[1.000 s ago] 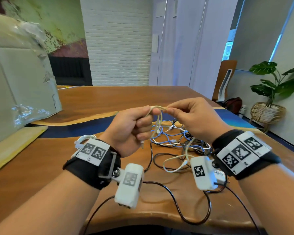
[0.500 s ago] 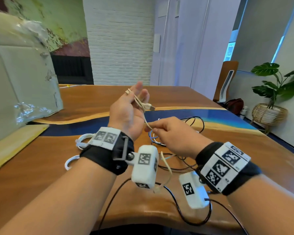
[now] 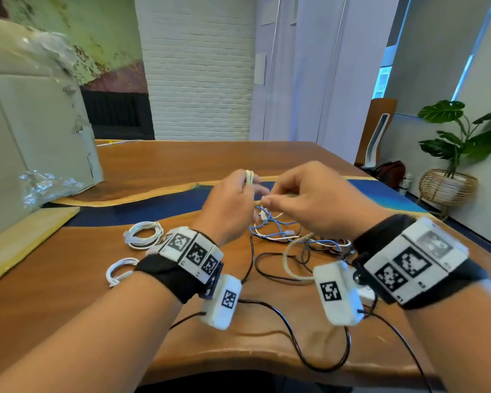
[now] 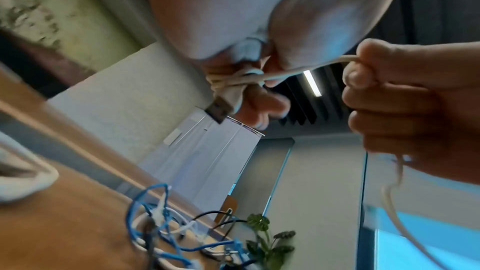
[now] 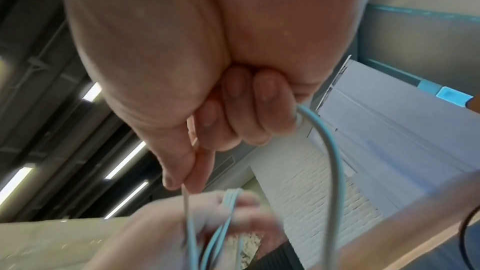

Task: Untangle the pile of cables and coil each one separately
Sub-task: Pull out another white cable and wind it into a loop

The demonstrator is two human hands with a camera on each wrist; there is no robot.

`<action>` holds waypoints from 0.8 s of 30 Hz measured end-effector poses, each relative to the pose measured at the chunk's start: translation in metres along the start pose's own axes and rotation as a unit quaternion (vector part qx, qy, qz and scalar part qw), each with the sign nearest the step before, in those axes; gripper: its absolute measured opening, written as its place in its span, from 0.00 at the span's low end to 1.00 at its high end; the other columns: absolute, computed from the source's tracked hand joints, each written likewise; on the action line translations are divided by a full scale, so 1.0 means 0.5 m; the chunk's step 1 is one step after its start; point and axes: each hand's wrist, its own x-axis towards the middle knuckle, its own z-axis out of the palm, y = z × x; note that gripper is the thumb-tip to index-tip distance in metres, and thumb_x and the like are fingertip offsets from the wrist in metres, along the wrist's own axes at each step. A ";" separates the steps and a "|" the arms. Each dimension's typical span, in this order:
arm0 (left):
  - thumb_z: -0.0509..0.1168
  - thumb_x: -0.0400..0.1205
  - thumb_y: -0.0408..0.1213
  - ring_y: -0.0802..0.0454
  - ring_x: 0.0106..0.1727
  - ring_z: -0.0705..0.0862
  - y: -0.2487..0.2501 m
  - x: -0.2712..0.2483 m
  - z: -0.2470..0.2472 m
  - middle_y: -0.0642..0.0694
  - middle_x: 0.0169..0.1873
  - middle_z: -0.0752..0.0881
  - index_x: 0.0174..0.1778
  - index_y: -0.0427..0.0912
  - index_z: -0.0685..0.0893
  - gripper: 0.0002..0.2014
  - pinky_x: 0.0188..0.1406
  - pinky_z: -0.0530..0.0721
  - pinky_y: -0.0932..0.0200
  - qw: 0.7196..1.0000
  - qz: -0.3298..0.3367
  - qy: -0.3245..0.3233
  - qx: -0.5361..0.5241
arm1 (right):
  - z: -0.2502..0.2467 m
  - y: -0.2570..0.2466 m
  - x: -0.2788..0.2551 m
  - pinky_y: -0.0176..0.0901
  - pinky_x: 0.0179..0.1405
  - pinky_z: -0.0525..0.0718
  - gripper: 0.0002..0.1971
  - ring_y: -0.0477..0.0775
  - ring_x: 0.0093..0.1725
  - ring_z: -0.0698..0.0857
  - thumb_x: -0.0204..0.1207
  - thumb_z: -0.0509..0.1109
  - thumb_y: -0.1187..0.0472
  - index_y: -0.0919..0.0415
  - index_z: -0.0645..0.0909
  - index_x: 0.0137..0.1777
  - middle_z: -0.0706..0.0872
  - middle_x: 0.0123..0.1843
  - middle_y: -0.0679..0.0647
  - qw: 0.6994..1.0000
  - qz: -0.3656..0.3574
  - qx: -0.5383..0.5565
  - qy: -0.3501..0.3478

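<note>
Both hands are raised above the table over the cable pile (image 3: 284,236). My left hand (image 3: 238,194) has a cream USB cable (image 3: 249,177) wound in turns around its fingers; the metal USB plug (image 4: 217,109) sticks out below them. My right hand (image 3: 304,199) pinches the same cream cable (image 4: 306,68) between thumb and forefinger, just right of the left hand. The loose part of the cable (image 3: 288,260) hangs down to the table. The pile holds blue (image 4: 145,202), white and black cables, still tangled.
Two coiled white cables (image 3: 143,235) (image 3: 118,270) lie on the wooden table (image 3: 68,279) at the left. A large cardboard box (image 3: 31,123) stands at the far left. Black wrist-camera leads (image 3: 295,344) trail over the near edge. A potted plant (image 3: 454,154) is on the right.
My left hand dropped from its raised position and my right hand rose to meet it. More turns of the cream cable now lie around the left fingers.
</note>
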 end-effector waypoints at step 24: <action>0.47 0.95 0.32 0.46 0.38 0.92 0.057 0.007 0.010 0.44 0.33 0.83 0.51 0.40 0.73 0.11 0.55 0.87 0.51 0.770 -0.107 0.120 -0.617 | 0.096 0.050 -0.004 0.48 0.53 0.85 0.11 0.49 0.47 0.87 0.88 0.64 0.52 0.45 0.89 0.53 0.93 0.44 0.46 0.999 0.002 -0.018 -0.047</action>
